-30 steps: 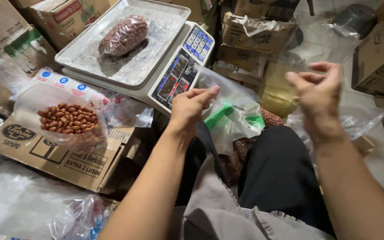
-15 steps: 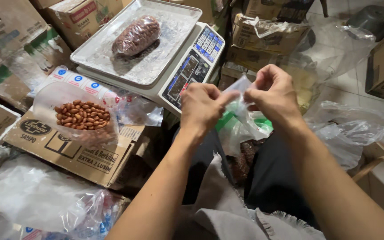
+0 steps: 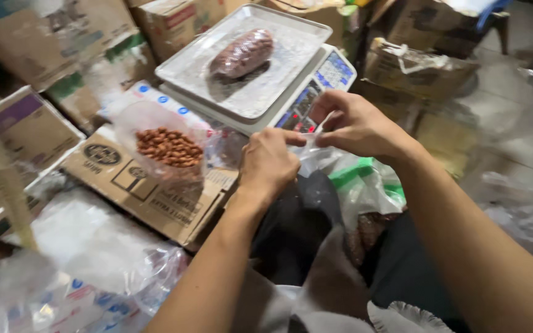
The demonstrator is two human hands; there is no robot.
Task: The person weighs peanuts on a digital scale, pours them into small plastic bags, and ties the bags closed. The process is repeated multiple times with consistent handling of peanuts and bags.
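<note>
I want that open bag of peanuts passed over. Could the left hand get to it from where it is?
Probably yes: the open peanut bag sits just left of the left hand with nothing between, though both hands now pinch a clear plastic bag.

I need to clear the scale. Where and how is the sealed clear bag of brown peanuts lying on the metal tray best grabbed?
Grip the sealed clear bag of brown peanuts across its narrow middle, coming from above. It lies flat and elongated on the metal tray with bare tray around it, so fingers can probably close on both long sides.
</note>
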